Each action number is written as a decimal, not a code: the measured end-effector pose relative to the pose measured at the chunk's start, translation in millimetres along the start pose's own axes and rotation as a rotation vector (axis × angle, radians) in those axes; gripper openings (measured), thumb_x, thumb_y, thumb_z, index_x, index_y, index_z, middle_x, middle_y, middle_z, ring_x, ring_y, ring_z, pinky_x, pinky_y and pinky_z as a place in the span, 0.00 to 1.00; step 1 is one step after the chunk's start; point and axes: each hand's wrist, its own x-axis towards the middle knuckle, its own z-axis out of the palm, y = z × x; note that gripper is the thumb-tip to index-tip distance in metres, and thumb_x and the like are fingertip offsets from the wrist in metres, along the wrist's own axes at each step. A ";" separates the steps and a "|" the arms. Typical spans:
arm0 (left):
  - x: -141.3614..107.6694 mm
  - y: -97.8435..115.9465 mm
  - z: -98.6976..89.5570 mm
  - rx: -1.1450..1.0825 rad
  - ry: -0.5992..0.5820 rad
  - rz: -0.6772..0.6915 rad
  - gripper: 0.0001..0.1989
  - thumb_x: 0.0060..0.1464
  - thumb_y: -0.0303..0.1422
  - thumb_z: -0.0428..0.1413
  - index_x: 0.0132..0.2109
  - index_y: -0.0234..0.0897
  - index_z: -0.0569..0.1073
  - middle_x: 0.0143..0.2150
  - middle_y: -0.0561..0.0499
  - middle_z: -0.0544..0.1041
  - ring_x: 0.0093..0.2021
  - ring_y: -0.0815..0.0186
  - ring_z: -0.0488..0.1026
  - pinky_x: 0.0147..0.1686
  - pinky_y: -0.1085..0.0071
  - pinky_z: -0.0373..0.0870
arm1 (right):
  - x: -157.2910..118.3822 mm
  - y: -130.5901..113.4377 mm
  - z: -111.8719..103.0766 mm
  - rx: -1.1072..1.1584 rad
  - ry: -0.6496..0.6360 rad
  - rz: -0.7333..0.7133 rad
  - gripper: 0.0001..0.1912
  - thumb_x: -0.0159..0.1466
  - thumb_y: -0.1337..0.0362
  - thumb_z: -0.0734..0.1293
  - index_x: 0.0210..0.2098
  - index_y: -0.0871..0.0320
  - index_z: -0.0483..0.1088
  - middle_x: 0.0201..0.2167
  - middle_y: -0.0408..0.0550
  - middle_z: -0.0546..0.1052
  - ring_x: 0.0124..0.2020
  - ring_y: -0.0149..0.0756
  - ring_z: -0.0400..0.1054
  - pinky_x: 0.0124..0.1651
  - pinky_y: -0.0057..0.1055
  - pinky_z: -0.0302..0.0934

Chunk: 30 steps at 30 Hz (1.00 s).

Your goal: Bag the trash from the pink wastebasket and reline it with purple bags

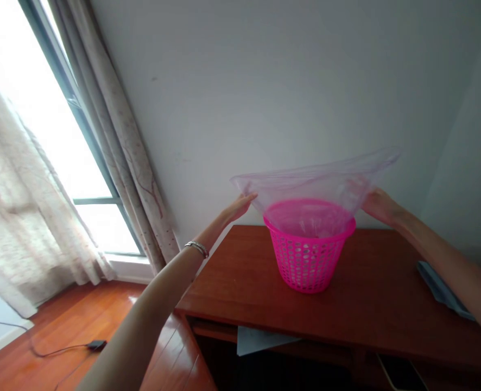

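Note:
A pink plastic basket (308,260) with holes in its wall stands upright on the wooden desk. A thin, see-through purple plastic bag (305,187) is spread wide above it, its lower part down inside the rim. At the bag's left edge, my left hand (242,205) is closed on the plastic, thumb on the near side. My right hand (377,203) grips the opposite side, its fingers partly behind or inside the film. Both hands are a little above the basket rim and out to either side of it.
The desk (379,288) backs onto a grey wall. A folded light-blue item (444,290) lies at its right. Below the top are a sheet of paper (260,341) and a phone (401,372). Curtains (130,146) hang left, and a black adapter (96,345) lies on the floor.

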 end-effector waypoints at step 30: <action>54.3 49.3 96.1 -1.131 0.020 -0.067 0.28 0.67 0.40 0.40 0.18 0.36 0.61 0.13 0.58 0.58 0.16 0.73 0.63 0.39 0.67 0.72 | 54.8 -48.4 60.4 1.408 0.560 0.180 0.18 0.70 0.65 0.51 0.25 0.57 0.59 0.22 0.41 0.74 0.26 0.28 0.72 0.36 0.33 0.72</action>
